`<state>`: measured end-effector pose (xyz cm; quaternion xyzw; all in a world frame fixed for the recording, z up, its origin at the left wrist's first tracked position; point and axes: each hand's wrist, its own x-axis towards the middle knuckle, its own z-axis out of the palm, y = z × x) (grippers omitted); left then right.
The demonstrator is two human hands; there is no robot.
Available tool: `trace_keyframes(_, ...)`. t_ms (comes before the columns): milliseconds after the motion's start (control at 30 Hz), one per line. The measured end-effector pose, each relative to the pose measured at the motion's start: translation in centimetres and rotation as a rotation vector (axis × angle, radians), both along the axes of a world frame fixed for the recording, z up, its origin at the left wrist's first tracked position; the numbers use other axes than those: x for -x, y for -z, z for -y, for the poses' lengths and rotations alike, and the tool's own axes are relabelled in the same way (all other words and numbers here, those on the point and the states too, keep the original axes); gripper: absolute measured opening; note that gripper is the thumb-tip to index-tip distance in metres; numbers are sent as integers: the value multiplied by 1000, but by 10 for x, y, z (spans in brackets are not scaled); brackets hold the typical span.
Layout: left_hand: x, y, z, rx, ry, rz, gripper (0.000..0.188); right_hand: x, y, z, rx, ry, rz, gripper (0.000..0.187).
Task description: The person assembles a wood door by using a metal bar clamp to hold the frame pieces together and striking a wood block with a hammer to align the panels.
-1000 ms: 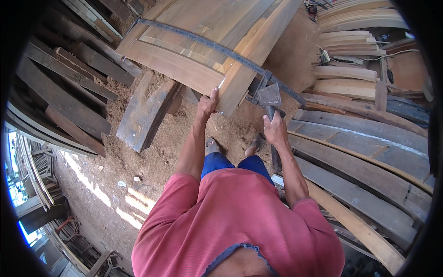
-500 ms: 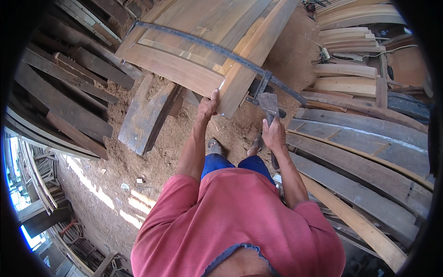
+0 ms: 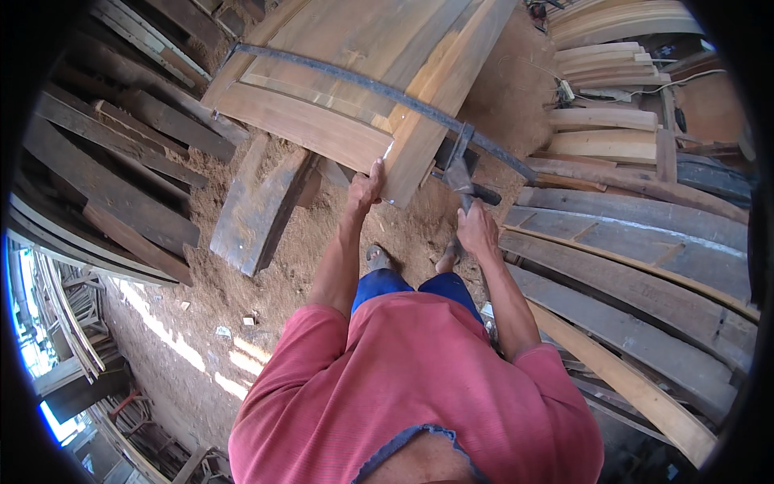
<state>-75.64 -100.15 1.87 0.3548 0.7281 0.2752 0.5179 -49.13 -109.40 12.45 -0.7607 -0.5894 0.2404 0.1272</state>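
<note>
A panelled wooden door (image 3: 322,121) lies raised above the ground in front of me, one corner toward me. My left hand (image 3: 367,187) is closed at its near edge, a fingertip beside a white streak by the frame joint; whatever those fingers pinch is too small to make out. To the right, my right hand (image 3: 478,230) grips a hatchet (image 3: 459,175), its broad grey metal head up beside the clamp. A long dark bar clamp (image 3: 347,77) spans the door from side to side, and its jaw end juts past the right edge.
A thick timber block (image 3: 260,211) sits partly beneath the door. Dark planks (image 3: 113,185) are piled at left. Boards (image 3: 629,250) are stacked close by my right arm, with curved pale pieces (image 3: 605,145) beyond. Sawdust covers the floor (image 3: 322,234); a thin cable runs at far right.
My right hand has turned the hatchet, so its head shows narrower and sits slightly further left. The left hand stays at the door's edge, almost unmoved.
</note>
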Motion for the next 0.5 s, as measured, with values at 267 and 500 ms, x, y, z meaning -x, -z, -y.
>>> trace_keyframes(267, 0, -20, 0, 39, 33, -34, 99, -10, -34, 21, 79, 89, -707, 35)
trace_keyframes(500, 3, -17, 0, 99, 75, -81, 100, -50, -63, 60, 73, 652, -1371, 23)
